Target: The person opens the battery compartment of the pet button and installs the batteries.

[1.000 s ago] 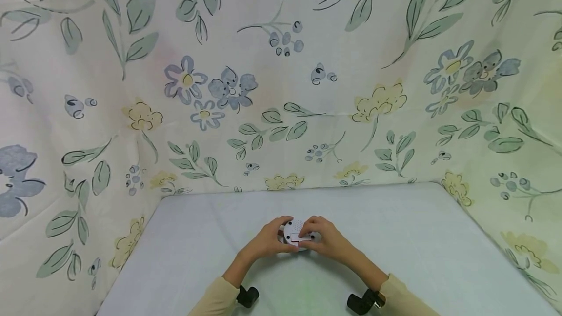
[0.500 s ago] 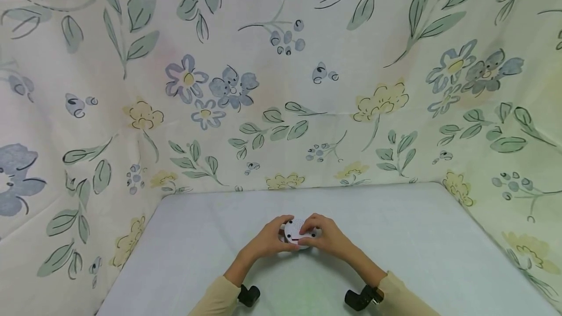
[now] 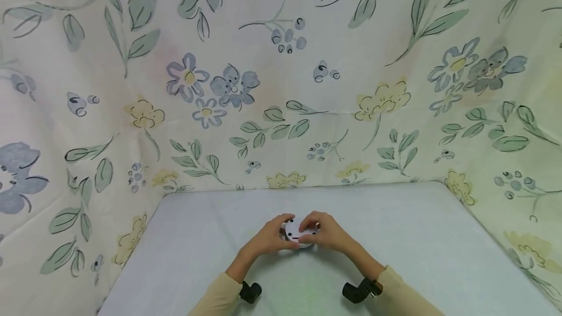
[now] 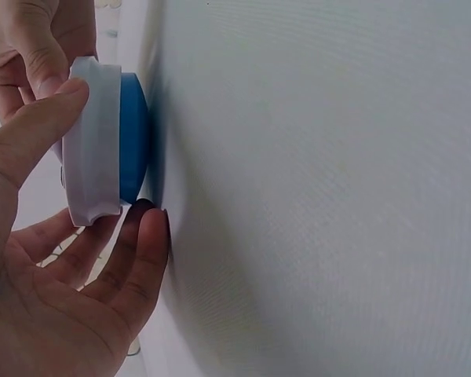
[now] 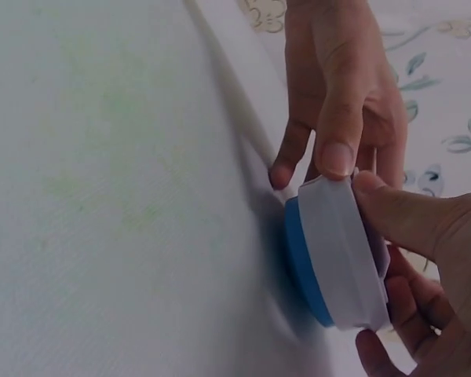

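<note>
A round white device point(image 3: 293, 229) with a blue underside is held just above the table, its back facing up. Small dark feet and tiny holes mark that back. My left hand point(image 3: 268, 238) grips its left rim, thumb on the near side and fingers beyond. Over the right part of the back, my right hand point(image 3: 328, 233) pinches a small white cover between thumb and index finger, beside a dark slot. That cover is mostly hidden by the fingers. In the left wrist view the blue part point(image 4: 133, 141) faces the tabletop; the right wrist view shows the white rim point(image 5: 341, 251).
A white cloth-covered table point(image 3: 210, 218) spreads around the hands. Floral fabric point(image 3: 281, 77) hangs behind it and along both sides. Black wrist-worn cameras, including the left one point(image 3: 251, 292), sit near the sleeves.
My right thumb and index finger shift slightly on the device's back, and the white cover that showed beside them is now mostly out of sight. My left hand keeps its hold.
</note>
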Available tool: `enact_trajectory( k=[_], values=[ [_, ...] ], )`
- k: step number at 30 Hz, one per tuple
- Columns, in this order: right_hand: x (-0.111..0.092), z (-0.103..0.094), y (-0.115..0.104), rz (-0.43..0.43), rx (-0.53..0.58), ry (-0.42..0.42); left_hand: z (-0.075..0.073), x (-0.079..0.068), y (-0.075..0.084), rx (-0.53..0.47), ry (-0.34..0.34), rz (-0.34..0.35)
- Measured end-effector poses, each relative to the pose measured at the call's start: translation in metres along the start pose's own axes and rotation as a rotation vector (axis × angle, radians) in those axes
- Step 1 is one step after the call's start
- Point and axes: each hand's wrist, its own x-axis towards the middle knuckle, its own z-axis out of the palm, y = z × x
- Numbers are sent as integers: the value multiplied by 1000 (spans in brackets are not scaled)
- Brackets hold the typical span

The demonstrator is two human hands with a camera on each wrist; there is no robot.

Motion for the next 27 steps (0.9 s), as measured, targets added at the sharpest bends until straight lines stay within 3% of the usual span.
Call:
enact_trajectory(
  k=[17, 27],
  values=[
    [6, -2, -7, 53, 37, -6, 0, 2, -4, -27, 12, -12],
    [0, 1, 0, 95, 40, 45, 1, 1, -1, -4, 1, -34]
  ],
)
